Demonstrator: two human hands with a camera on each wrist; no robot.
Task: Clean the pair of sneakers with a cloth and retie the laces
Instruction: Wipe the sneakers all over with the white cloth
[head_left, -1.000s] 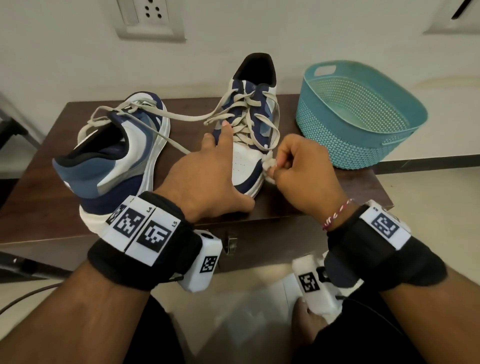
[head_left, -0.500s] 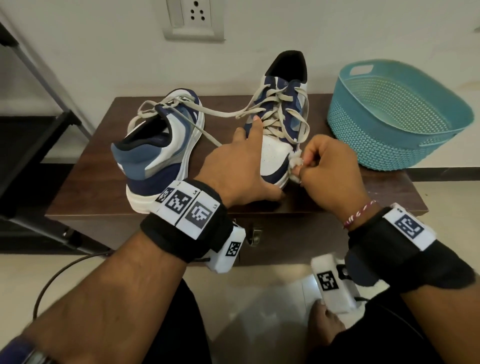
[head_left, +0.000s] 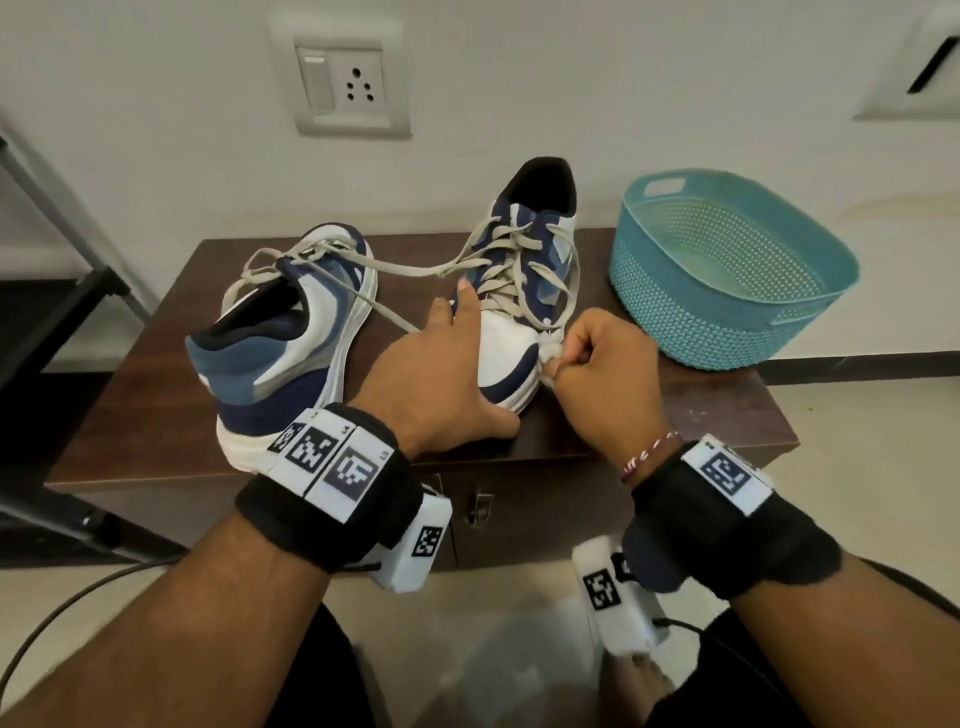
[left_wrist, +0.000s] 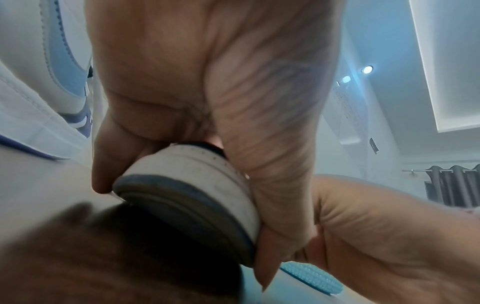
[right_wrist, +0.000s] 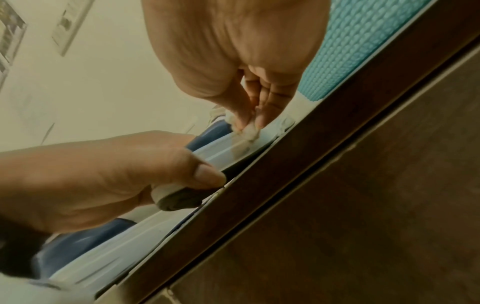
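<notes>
Right hand (head_left: 605, 374) pinches a small wad of white cloth (head_left: 549, 355) between thumb and fingertips (right_wrist: 262, 121), pressed against the sole edge of the right-side sneaker (head_left: 519, 291) near the toe. The right wrist view shows the cloth (right_wrist: 249, 131) touching the white sole band just above the table (head_left: 727, 410) edge.

Left hand (head_left: 441, 374) clamps that sneaker's toe: fingers laid over the top, thumb tucked round the near tip. The left wrist view confirms it, with the toe cap (left_wrist: 197, 185) wedged between thumb and fingers.

Key geometry: the shoe's long axis runs straight away from the grip, toe nearest the person, heel opening toward the wall. The cloth sits just right of the left-hand grip, on the shoe's right flank. Uncleaned sole length, I'd judge, lies beyond the cloth, away from both hands, so the wipe should travel outward along the axis toward the heel. Right hand is the nearer one for that flank; left only steadies.

The other sneaker (head_left: 291, 338) lies left of the grip, heel toward the person and tilted. Its laces (head_left: 405, 270) trail across to the held shoe, all undone. Retying not started.

Risk: pushing outward could slide the shoe unless the toe clamp holds. Teal basket (head_left: 727, 270) stands to the right, near but apart from the hands.
</notes>
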